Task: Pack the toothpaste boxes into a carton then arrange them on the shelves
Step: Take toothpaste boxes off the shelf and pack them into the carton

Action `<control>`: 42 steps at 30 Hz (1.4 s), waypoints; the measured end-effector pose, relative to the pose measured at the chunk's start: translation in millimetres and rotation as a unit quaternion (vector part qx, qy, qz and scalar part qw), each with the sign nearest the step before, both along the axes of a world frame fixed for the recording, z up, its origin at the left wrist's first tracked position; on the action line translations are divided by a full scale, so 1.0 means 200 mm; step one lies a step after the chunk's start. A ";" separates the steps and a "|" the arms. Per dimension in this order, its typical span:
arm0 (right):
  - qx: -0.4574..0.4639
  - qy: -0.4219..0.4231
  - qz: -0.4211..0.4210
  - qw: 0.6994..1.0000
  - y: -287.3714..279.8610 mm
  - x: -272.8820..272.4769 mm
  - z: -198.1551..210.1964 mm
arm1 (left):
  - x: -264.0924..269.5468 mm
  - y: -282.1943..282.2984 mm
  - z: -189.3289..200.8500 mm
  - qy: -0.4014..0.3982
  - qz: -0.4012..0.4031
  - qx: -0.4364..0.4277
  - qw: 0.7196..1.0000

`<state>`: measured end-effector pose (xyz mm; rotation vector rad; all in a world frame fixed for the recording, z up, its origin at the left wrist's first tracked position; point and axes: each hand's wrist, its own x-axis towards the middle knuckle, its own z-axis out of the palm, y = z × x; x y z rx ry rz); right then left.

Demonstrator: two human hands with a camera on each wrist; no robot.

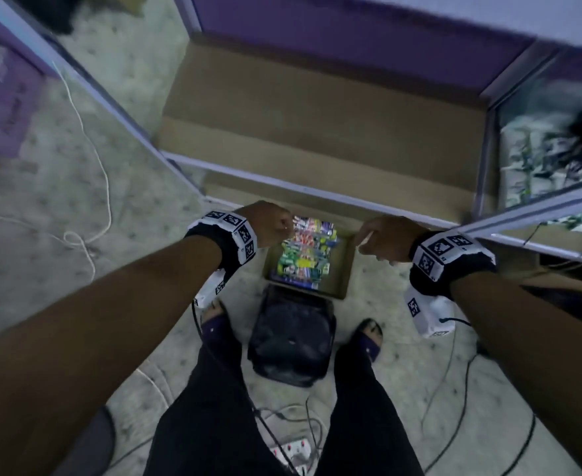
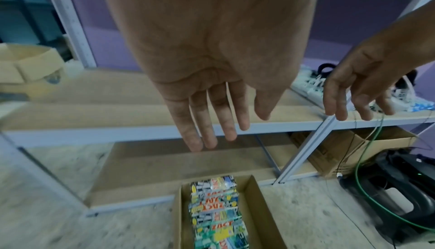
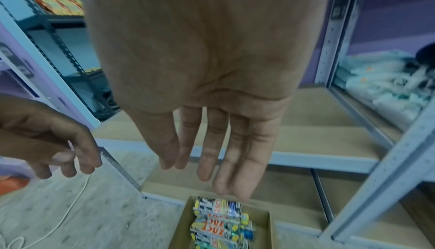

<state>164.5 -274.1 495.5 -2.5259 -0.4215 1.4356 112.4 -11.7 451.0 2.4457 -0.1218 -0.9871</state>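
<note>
Your left hand [image 1: 269, 225] hangs just left of centre in the head view, above the near-left edge of the carton [image 1: 346, 269], and your right hand [image 1: 385, 238] hangs just right of centre above its right wall. In the wrist views both hands are empty, palms down, fingers [image 2: 219, 121] of the left nearly straight and close together, thumb set a little apart; the right hand's fingers [image 3: 235, 150] likewise reach straight down, lightly parted. Neither hand touches anything. The carton sits open on the speckled floor [image 1: 59, 201] at the centre of the head view, just in front of the lowest shelf [image 1: 317, 132], which is lined with brown cardboard. Inside it the toothpaste boxes [image 1: 303, 252] lie packed side by side along its left part, their colourful faces up, and a bare strip of carton bottom shows to their right. A black bag [image 1: 291, 341] stands between your feet at lower centre, touching the carton's near wall. A white cable [image 1: 90, 142] trails across the floor in the left of the frame.
</note>
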 end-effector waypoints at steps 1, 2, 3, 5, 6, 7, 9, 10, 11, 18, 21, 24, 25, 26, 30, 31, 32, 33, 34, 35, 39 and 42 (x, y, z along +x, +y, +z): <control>-0.004 -0.002 0.005 1.000 0.00 -0.01 -0.09 | -0.01 0.00 -0.10 0.008 0.014 0.002 1.000; -0.009 -0.002 0.009 1.000 0.00 -0.02 -0.18 | -0.03 0.01 -0.20 0.016 0.025 0.005 1.000; -0.013 0.003 0.010 1.000 0.01 -0.03 -0.27 | -0.05 0.01 -0.31 0.026 0.037 0.009 0.999; -0.018 0.004 0.006 1.000 0.01 -0.05 -0.46 | -0.08 0.03 -0.52 0.030 0.062 0.013 0.998; -0.020 0.001 -0.006 1.000 0.01 -0.06 -0.56 | -0.08 0.03 -0.61 0.027 0.074 0.017 0.997; -0.017 -0.002 -0.026 1.000 0.01 -0.06 -0.66 | -0.08 0.04 -0.70 0.022 0.080 0.024 0.996; -0.010 -0.003 -0.059 0.998 -0.01 -0.07 -0.86 | -0.08 0.05 -0.88 0.013 0.088 0.029 0.996; -0.006 -0.003 -0.069 0.998 -0.01 -0.08 -0.96 | -0.07 0.05 -0.97 0.009 0.089 0.032 0.995; -0.001 -0.001 -0.075 0.997 -0.01 -0.08 -1.06 | -0.07 0.06 -1.05 0.007 0.090 0.036 0.995; -0.003 0.002 -0.127 0.992 -0.01 -0.06 -1.70 | 0.05 0.07 -1.59 -0.021 0.088 0.059 0.994; 0.000 0.007 -0.146 0.989 0.01 -0.04 -1.94 | 0.10 0.06 -1.78 -0.043 0.083 0.056 0.994; -0.004 0.000 -0.149 0.989 0.03 -0.01 -2.17 | 0.15 0.05 -1.96 -0.066 0.074 0.047 0.994; -0.005 -0.002 -0.147 0.989 0.04 0.00 -2.24 | 0.17 0.05 -2.01 -0.073 0.074 0.045 0.994; -0.007 -0.004 -0.147 0.989 0.04 0.01 -2.30 | 0.19 0.05 -2.07 -0.080 0.072 0.042 0.993; -0.003 -0.030 -0.161 0.986 0.04 0.04 -2.51 | 0.26 0.05 -2.26 -0.088 0.072 0.037 0.993; 0.003 -0.039 -0.168 0.985 0.04 0.05 -2.56 | 0.27 0.05 -2.31 -0.094 0.071 0.029 0.993; 0.009 -0.048 -0.174 0.983 0.04 0.05 -2.61 | 0.28 0.05 -2.35 -0.104 0.069 0.020 0.992; 0.016 -0.053 -0.178 0.982 0.05 0.06 -2.65 | 0.29 0.06 -2.39 -0.118 0.067 0.008 0.991; 0.025 -0.056 -0.181 0.982 0.05 0.06 -2.70 | 0.29 0.06 -2.43 -0.134 0.066 -0.004 0.989; 0.033 -0.061 -0.182 0.981 0.05 0.06 -2.74 | 0.29 0.07 -2.46 -0.149 0.063 -0.010 0.987; 0.053 -0.087 -0.192 0.976 0.08 0.07 -2.86 | 0.31 0.07 -2.56 -0.176 0.050 -0.012 0.983; 0.067 -0.099 -0.184 0.976 0.07 0.07 -2.92 | 0.30 0.06 -2.61 -0.193 0.049 -0.021 0.980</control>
